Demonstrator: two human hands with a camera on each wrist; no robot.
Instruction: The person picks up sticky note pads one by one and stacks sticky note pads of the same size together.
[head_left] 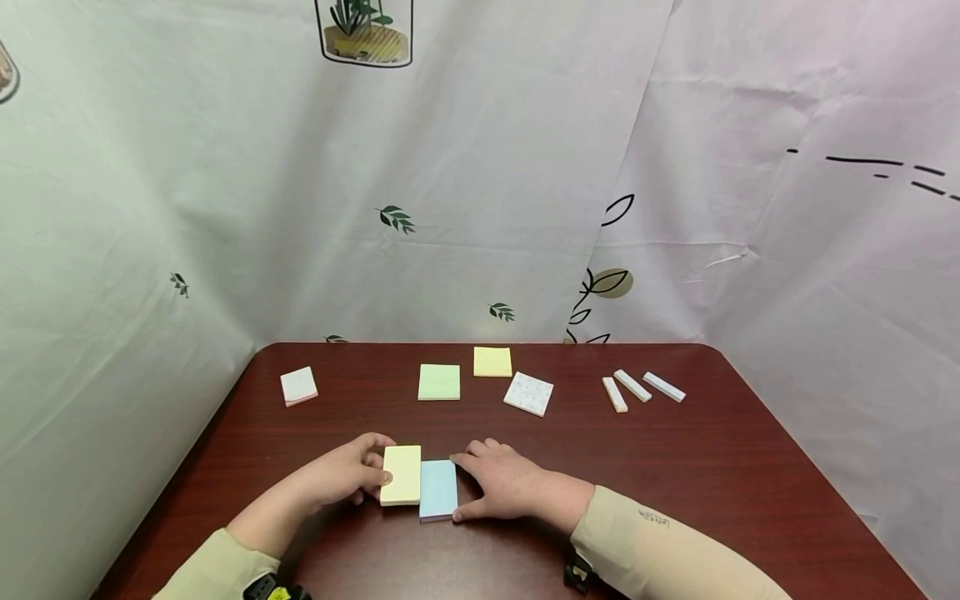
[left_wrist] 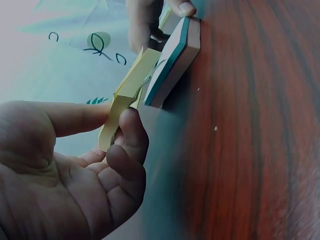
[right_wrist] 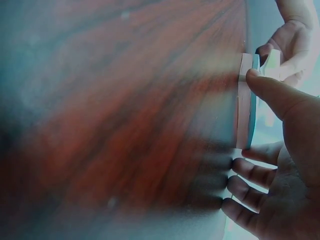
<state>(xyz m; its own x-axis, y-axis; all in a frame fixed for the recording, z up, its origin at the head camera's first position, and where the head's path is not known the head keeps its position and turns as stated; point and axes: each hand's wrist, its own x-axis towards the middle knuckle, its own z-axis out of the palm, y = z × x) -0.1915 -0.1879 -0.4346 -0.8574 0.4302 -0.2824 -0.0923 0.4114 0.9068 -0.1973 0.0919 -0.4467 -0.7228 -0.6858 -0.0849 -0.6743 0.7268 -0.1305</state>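
Note:
My left hand (head_left: 341, 475) pinches a yellow sticky note pad (head_left: 402, 475) by its left side, thumb on top and fingers beneath. In the left wrist view this pad (left_wrist: 137, 77) is raised off the table and tilted, with its sheets slightly spread. Directly to its right lies a stack of sticky note pads (head_left: 438, 489) with blue on top. The right wrist view shows a pale pinkish layer (right_wrist: 243, 107) under the blue one. My right hand (head_left: 502, 483) holds this stack between thumb and index finger at its two ends; the other fingers rest on the table.
Farther back on the dark red table (head_left: 360, 417) lie a green pad (head_left: 438, 382), a yellow pad (head_left: 492, 362) and a speckled white pad (head_left: 528, 394). A white pad (head_left: 299, 386) is at the left. Three narrow white strips (head_left: 632, 386) lie at the right. A patterned curtain (head_left: 480, 167) surrounds the table.

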